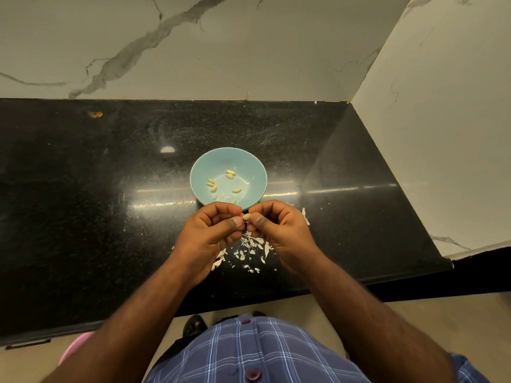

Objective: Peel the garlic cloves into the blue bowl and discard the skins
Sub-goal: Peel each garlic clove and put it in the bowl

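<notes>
A blue bowl [218, 161] stands on the black counter and holds several pale peeled garlic cloves [230, 175]. Just in front of its near rim, my left hand [213, 230] and my right hand [279, 230] meet with fingers curled. Between the two thumbs and fingertips they pinch one small garlic clove [246, 216]. Below the hands a scatter of white garlic skins [250, 251] lies on the counter. One longer strip of skin [305, 216] lies to the right of my right hand.
The black granite counter [110, 189] ends at a marble wall behind and a marble side wall [442, 134] on the right. Its front edge runs just under my forearms. A small orange speck [95, 114] sits at the far left.
</notes>
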A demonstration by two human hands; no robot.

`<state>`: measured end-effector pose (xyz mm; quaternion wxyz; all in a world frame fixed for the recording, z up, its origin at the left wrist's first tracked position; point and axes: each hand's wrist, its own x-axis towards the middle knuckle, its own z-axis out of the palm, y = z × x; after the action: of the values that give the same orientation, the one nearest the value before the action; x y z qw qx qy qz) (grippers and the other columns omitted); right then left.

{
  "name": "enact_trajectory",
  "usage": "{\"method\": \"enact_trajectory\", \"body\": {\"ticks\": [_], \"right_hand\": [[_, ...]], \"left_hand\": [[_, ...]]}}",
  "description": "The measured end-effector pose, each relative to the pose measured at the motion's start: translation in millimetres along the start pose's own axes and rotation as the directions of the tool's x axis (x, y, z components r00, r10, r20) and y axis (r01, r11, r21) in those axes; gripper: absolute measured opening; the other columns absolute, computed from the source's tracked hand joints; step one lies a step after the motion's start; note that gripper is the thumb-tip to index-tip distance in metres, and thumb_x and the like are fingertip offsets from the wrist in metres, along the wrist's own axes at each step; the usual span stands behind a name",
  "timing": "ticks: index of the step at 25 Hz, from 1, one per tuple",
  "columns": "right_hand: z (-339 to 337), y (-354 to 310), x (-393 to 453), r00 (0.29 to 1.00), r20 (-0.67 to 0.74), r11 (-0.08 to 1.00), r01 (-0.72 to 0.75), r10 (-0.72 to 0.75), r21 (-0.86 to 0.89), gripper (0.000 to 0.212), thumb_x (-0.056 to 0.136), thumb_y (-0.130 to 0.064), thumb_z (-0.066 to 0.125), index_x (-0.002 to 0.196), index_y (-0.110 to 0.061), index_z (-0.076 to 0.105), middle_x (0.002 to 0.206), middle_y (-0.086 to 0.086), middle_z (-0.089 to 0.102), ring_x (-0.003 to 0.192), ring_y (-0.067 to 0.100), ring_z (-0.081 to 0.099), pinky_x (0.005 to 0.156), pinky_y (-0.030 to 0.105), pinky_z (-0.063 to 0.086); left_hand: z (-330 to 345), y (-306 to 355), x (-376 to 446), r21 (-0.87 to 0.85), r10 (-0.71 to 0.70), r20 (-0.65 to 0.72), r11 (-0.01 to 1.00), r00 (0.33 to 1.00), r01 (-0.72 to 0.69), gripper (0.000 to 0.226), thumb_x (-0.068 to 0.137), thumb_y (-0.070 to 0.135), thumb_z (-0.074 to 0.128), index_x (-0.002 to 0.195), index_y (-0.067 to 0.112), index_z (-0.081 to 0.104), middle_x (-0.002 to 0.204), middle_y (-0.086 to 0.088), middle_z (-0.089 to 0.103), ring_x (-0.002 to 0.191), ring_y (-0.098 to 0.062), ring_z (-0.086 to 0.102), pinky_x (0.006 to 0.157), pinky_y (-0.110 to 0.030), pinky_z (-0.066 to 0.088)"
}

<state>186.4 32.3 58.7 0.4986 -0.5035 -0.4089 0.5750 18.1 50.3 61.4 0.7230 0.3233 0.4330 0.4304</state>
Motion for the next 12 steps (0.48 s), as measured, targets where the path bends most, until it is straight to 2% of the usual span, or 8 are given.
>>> {"method": "enact_trajectory", "body": {"ticks": [6,12], "right_hand": [[0.0,-1.0,-1.2,0.999,-0.01,0.994,0.039,-0.04,-0.1,0.011,0.096,0.002,0.063,0.096,-0.008,0.07,0.083,0.003,0.072,0.075,0.015,0.066,0.071,0.027,0.056],[1.1,1.6,0.2,0.997,0.03,0.968,0.081,-0.076,-0.238,0.013,0.096,-0.001,0.065,0.097,-0.013,0.071,0.082,-0.002,0.072,0.078,0.013,0.068,0.075,0.028,0.057]], "left_hand": [[-3.0,0.6,0.2,0.227,0.125,-0.033,0.967,0.992,-0.115,0.018,0.087,-0.005,0.071,0.095,0.011,0.072,0.089,-0.008,0.074,0.084,-0.016,0.069,0.07,-0.023,0.057],[-1.7,0.2,1.6,0.39,0.198,-0.054,0.906,0.979,-0.162,0.021,0.088,-0.009,0.067,0.092,0.012,0.067,0.083,-0.007,0.07,0.074,-0.015,0.065,0.067,-0.027,0.055]]}}
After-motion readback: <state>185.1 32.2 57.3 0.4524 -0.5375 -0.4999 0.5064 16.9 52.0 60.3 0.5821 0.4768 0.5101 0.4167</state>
